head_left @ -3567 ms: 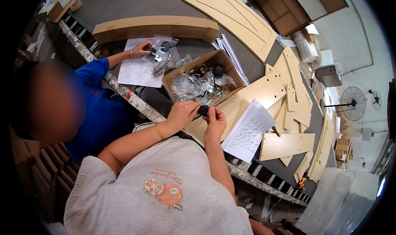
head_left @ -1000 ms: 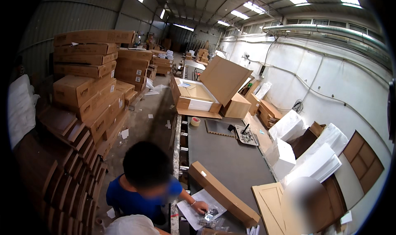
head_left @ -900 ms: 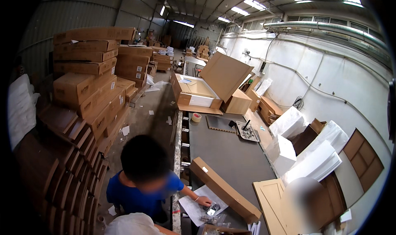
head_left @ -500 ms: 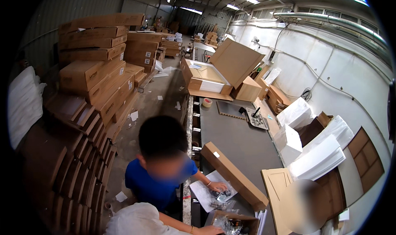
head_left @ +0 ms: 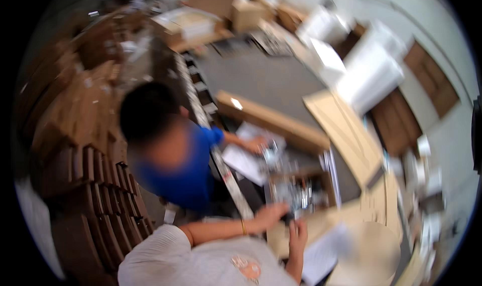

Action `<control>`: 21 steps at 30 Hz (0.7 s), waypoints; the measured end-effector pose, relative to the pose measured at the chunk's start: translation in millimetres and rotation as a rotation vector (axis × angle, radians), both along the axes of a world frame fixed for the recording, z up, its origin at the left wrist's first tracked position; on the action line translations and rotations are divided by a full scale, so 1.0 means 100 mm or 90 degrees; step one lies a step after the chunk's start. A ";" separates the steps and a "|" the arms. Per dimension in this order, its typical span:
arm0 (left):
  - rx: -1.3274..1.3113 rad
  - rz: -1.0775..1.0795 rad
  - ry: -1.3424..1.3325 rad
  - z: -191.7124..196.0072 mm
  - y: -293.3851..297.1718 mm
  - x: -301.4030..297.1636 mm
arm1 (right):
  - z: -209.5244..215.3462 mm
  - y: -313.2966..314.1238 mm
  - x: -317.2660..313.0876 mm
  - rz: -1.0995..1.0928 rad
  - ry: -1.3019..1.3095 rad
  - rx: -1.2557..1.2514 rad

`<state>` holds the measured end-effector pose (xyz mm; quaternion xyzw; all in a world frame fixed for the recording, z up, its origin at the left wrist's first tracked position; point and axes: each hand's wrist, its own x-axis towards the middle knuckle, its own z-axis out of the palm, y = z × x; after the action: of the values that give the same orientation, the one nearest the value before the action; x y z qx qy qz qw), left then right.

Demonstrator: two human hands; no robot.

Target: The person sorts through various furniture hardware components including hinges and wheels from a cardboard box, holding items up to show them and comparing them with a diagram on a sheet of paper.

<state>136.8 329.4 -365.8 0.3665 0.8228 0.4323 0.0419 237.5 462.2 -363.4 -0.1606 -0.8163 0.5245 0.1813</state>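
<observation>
My left hand (head_left: 271, 216), with a yellow band at its wrist, reaches over the near edge of an open cardboard box (head_left: 328, 184). Its fingers look closed around a small dark thing (head_left: 288, 217) too smeared to name. Just below it, my right hand (head_left: 298, 236) is raised with its fingertips close to that dark thing; blur hides its grip. Inside the box lie shiny clear plastic bags of hardware (head_left: 301, 195). A person in a blue shirt (head_left: 183, 170) stands on the left, one hand (head_left: 258, 144) on a small plastic bag (head_left: 272, 153) over white paper.
A long narrow carton (head_left: 273, 120) lies across the dark worktable (head_left: 251, 80) beyond the box. Beige panels (head_left: 346, 138) lie at right, near white foam blocks (head_left: 371, 67). Brown boards (head_left: 95, 185) are stacked at far left. White sheets (head_left: 326, 253) lie near my right forearm.
My view has swung down and toward the right, blurring the picture. My right hand has come into view beside my left, which now reaches further over the box.
</observation>
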 end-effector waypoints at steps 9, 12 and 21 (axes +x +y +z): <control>0.015 -0.130 0.159 0.37 -0.08 0.11 | 0.24 -0.30 0.09 -0.105 -0.081 -0.031; 0.043 -0.150 0.149 0.37 -0.05 0.09 | 0.24 -0.25 0.04 -0.139 -0.097 0.052; 0.093 -0.146 0.017 0.41 0.05 -0.02 | 0.43 -0.38 -0.21 -0.274 -0.080 0.256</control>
<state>135.2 334.6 -324.4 0.4657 0.7424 0.4786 0.0535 216.9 424.7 -320.0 -0.3228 -0.8606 0.2909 0.2655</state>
